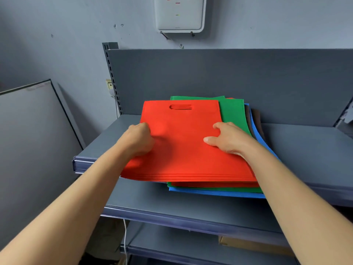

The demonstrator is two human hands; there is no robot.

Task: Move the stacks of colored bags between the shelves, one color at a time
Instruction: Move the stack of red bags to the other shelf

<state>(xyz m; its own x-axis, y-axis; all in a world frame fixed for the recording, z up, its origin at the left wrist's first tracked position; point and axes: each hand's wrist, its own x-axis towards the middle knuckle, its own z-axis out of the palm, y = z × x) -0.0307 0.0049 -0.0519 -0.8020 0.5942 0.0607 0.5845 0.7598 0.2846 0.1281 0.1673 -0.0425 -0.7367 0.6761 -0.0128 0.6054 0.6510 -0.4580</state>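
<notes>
Gripping the red bag stack [181, 150] at frame centre: left hand [140, 139] curled round its left edge, right hand [227, 139] pinching its right edge.

The red stack [181, 142] is covering most of the green bags [233, 111], blue bags [215, 193] and brown bags [257, 119], so I'm seeing only their edges. The left hand [138, 139] is tucking its fingertips out of sight at the stack's left edge, and the right hand [227, 139] is hiding its outer fingers behind its own knuckles. At upper centre, the frame's top edge is cutting off the white wall box [179, 14], whose print is reading too small, while at lower right a shelf and my right forearm are masking the cardboard box [248, 243].
</notes>
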